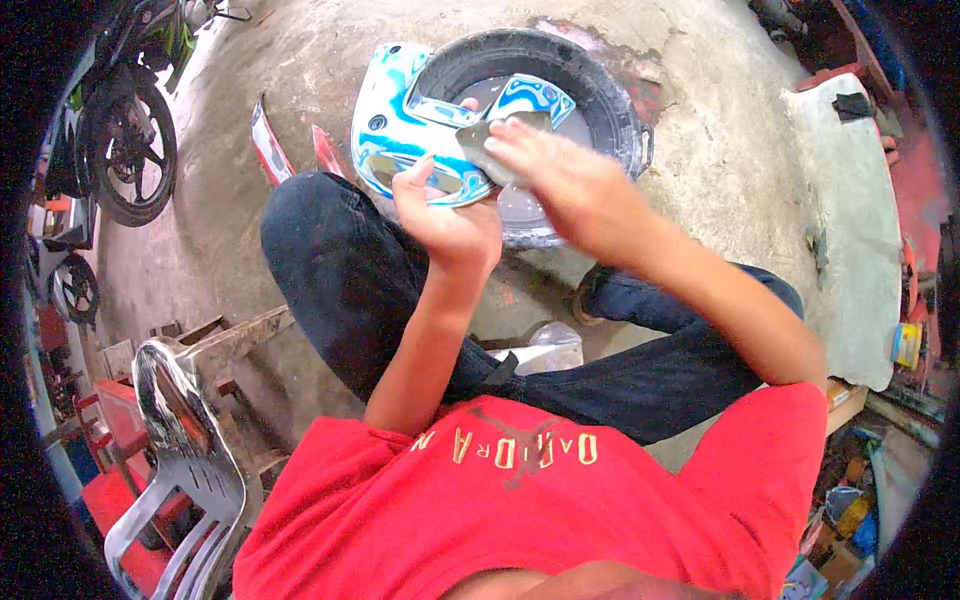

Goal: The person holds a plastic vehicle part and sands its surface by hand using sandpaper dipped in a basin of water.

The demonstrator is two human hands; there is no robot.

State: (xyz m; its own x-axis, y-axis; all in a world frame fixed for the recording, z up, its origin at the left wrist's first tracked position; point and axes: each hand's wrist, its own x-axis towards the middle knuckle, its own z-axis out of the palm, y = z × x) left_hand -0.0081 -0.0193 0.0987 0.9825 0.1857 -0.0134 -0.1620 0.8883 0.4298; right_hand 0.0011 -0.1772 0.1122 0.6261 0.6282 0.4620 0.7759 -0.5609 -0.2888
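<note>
My left hand (450, 220) is closed on a motorcycle fairing panel (395, 95), holding it up from its near edge with the thumb on top. The panel has patchy blue and white paint and screw holes. Pressed against its right part is a grey sheet of sandpaper (485, 153), under the fingers of my right hand (570, 185). My right hand is slightly blurred. Below the panel stands a round black basin (610, 90) with cloudy water in it, partly hidden by the panel and my hands.
Red and white panel pieces (268, 140) lie left of my knee. A motorcycle wheel (135, 150) stands at upper left, a grey plastic chair (195, 470) at lower left. On the right is a long pale board (850, 250). A clear plastic bag (555, 348) lies between my legs.
</note>
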